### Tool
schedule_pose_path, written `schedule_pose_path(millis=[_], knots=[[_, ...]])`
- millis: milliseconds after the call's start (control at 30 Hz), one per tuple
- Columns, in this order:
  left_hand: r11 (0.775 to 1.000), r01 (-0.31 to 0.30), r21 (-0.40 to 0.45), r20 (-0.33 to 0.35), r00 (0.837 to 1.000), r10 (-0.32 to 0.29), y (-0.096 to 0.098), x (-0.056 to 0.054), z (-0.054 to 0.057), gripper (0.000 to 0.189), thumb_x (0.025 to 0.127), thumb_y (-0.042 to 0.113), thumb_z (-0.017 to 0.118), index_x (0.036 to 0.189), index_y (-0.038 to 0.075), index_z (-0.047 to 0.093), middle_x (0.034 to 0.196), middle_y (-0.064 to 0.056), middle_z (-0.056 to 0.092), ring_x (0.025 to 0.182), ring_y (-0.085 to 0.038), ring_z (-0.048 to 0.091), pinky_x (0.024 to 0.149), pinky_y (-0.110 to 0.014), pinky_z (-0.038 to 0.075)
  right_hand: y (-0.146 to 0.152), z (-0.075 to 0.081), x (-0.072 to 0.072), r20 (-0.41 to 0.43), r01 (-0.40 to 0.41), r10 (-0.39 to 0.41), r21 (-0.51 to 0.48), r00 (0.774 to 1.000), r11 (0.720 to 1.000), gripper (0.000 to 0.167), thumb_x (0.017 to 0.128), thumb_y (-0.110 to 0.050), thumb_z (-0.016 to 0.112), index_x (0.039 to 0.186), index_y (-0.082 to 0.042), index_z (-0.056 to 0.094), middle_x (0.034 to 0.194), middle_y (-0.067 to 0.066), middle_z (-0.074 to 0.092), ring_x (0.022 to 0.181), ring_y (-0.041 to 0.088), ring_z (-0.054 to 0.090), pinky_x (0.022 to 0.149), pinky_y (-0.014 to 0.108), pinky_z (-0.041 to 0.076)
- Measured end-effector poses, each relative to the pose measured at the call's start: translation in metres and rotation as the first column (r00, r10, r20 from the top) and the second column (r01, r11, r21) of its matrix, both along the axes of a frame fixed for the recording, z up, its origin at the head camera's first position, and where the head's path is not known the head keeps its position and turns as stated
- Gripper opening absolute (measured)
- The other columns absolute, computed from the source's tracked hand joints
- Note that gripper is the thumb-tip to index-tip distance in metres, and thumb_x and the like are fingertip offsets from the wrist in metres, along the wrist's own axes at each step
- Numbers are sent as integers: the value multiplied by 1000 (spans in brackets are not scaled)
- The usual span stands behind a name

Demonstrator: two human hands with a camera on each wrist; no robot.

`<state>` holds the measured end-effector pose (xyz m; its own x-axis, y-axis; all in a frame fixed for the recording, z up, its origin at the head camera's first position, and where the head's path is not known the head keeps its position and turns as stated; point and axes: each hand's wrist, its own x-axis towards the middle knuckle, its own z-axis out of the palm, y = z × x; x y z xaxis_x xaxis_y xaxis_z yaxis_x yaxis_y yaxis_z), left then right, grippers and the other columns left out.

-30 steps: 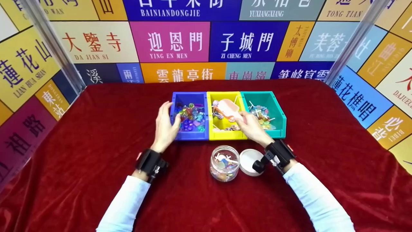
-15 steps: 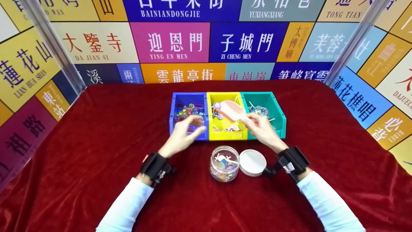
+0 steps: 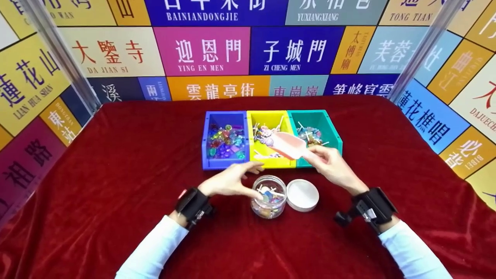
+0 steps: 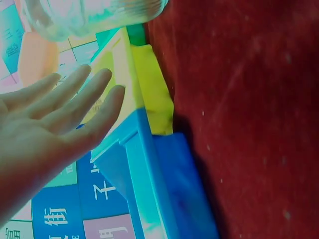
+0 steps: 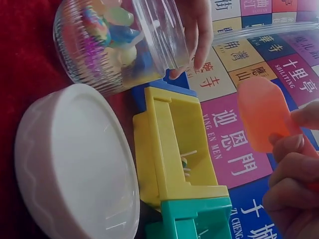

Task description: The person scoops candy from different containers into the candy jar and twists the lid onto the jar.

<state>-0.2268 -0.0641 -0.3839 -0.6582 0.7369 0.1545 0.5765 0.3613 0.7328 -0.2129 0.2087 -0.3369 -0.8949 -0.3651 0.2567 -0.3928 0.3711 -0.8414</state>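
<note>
Holding a pink scoop (image 3: 286, 144) pinched above the part-filled jar (image 3: 269, 196), right hand (image 3: 333, 166) readies; left hand (image 3: 228, 181), fingers spread, nears the jar; lid (image 3: 303, 195) off beside it.

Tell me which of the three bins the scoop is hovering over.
The yellow bin, the middle one. The pink scoop, held by the right hand, hangs over its right side; the blue bin and teal bin flank it.

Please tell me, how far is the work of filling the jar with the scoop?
Partly done: the open jar already holds mixed candies, roughly half full, and its white lid lies beside it. In hand: the right hand holds the pink scoop above the yellow bin, while the left hand reaches to the jar. Left: emptying the scoop into the jar and putting the lid on.
</note>
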Motion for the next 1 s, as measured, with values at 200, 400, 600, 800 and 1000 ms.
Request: schedule_pose_path(millis=[200, 400, 600, 800, 1000], knots=[[991, 41, -124, 12, 999, -40, 7, 3, -3, 89, 63, 35, 78, 134, 2, 35, 128, -10, 48, 113, -18, 48, 96, -31, 39, 13, -2, 7, 46, -87, 87, 13, 995, 996, 17, 87, -5, 55, 97, 6, 62, 62, 3, 46, 52, 5, 40, 44, 18, 33], [986, 40, -161, -9, 999, -42, 9, 4, -5, 92, 59, 36, 81, 133, 6, 37, 126, -4, 51, 112, -14, 48, 97, -22, 35, 29, -16, 1, 82, -201, 193, 97, 978, 975, 15, 86, -7, 57, 98, -5, 66, 84, 13, 63, 75, 11, 51, 63, 19, 45], [989, 81, -126, -54, 995, -88, 12, 4, -8, 89, 57, 34, 82, 129, 4, 39, 122, -7, 53, 109, -18, 52, 95, -20, 37, 34, -17, 0, -7, -280, 287, 192, 958, 941, 12, 85, -11, 59, 94, -12, 67, 82, 5, 63, 76, 13, 52, 65, 20, 45], [989, 74, -130, -69, 994, -84, 13, 5, -9, 84, 58, 32, 82, 125, 5, 41, 118, -5, 55, 105, -18, 54, 92, -20, 39, 28, -8, 5, -91, -282, 320, 293, 943, 914, 12, 86, -18, 59, 91, -11, 67, 80, 1, 63, 73, 12, 53, 63, 20, 44], [987, 55, -149, -56, 996, -64, 13, 6, -8, 83, 59, 33, 82, 127, 7, 41, 118, -4, 55, 105, -15, 54, 92, -20, 39, 23, 0, 10, -153, -237, 321, 402, 935, 884, 14, 86, -25, 57, 89, -14, 66, 76, -4, 61, 68, 8, 51, 59, 20, 43]])
